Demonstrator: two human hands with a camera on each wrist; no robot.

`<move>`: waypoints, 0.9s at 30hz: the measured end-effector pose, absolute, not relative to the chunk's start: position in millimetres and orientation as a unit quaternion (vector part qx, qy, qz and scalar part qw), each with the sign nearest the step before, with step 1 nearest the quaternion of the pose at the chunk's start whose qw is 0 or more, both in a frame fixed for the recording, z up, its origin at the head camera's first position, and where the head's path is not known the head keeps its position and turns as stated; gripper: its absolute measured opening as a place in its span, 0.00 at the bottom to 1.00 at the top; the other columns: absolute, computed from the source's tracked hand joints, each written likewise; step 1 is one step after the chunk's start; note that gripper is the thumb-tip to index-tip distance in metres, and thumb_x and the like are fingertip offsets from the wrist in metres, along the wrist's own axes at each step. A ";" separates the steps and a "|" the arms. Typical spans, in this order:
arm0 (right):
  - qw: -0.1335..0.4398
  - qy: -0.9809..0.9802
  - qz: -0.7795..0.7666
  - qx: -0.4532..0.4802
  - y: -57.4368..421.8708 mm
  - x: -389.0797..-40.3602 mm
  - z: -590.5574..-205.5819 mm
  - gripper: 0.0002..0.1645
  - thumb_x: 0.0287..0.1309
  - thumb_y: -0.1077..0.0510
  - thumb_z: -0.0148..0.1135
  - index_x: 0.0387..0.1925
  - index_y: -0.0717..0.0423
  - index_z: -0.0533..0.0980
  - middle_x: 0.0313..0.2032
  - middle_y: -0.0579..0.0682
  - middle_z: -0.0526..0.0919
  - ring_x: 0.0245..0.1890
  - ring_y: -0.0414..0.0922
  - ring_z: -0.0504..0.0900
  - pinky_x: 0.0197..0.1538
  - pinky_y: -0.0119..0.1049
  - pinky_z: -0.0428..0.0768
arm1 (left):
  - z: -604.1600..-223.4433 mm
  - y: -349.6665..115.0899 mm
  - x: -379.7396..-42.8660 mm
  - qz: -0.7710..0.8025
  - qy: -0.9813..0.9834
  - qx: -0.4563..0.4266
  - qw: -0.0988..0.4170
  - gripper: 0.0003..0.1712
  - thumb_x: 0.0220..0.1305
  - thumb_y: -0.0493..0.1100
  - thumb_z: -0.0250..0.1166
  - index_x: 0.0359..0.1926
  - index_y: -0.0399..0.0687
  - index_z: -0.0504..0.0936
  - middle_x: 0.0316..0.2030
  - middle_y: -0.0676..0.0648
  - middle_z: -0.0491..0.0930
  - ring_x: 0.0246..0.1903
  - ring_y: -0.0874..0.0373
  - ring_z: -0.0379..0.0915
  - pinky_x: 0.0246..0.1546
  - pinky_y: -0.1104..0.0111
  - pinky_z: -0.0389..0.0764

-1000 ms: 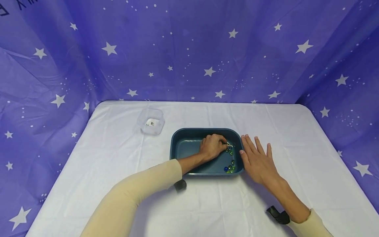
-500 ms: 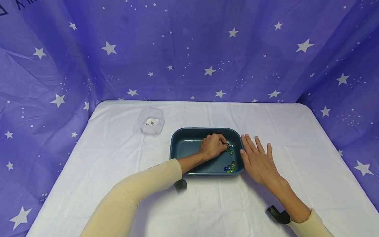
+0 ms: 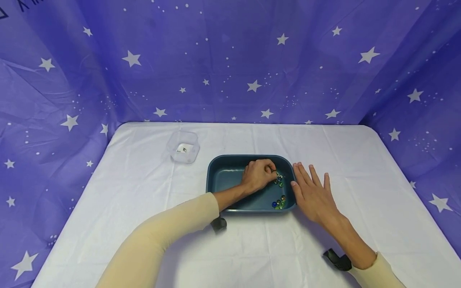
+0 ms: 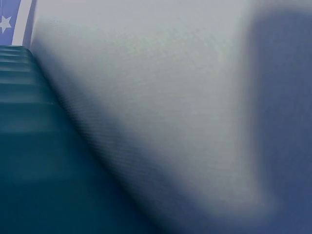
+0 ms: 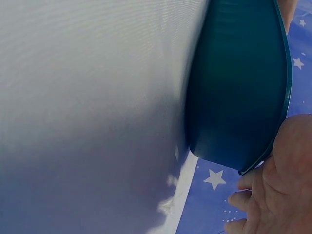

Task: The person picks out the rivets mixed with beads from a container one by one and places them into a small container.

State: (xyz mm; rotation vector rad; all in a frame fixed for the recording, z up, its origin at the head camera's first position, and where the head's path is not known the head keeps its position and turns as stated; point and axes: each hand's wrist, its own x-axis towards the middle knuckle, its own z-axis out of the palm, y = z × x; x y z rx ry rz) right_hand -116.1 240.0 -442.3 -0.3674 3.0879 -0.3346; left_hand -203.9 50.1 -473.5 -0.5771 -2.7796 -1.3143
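Note:
My left hand (image 3: pixel 257 175) reaches into a blue-green rectangular tray (image 3: pixel 230 157). Its fingers are curled, and thumb and forefinger pinch at a glass marble by the tray's right end. Several marbles (image 3: pixel 281 184) lie right at those fingertips. A second group of blue, green and amber marbles (image 3: pixel 279 204) sits in the front right corner. Flat and with fingers spread, my right hand (image 3: pixel 315 198) rests against the tray's right outer side. In the right wrist view that hand (image 5: pixel 278 185) touches the tray rim. The left wrist view shows only the tray wall (image 4: pixel 39 146) and cloth.
A clear plastic container (image 3: pixel 184 147) with a white label stands at the back left. White cloth (image 3: pixel 248 248) covers the table, and a purple curtain with stars (image 3: pixel 230 60) hangs behind and at the sides. Black wrist cameras (image 3: pixel 337 260) sit under the forearms.
The left hand's fingers have shifted slightly at the back group of marbles. In the front corner, a marble has rolled closer to its group. My right hand stays in place.

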 end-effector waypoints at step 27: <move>0.008 0.989 -0.096 -0.114 239.1 -116.9 -441.9 0.36 0.80 0.43 0.29 0.78 0.58 0.47 0.77 0.58 0.49 0.76 0.62 0.42 0.67 0.70 0.35 | -434.1 13.1 -209.7 -0.652 -0.728 -0.213 -0.008 0.12 0.66 0.35 0.68 0.49 0.37 0.87 0.34 0.37 0.86 0.20 0.58 0.82 0.14 0.73 0.62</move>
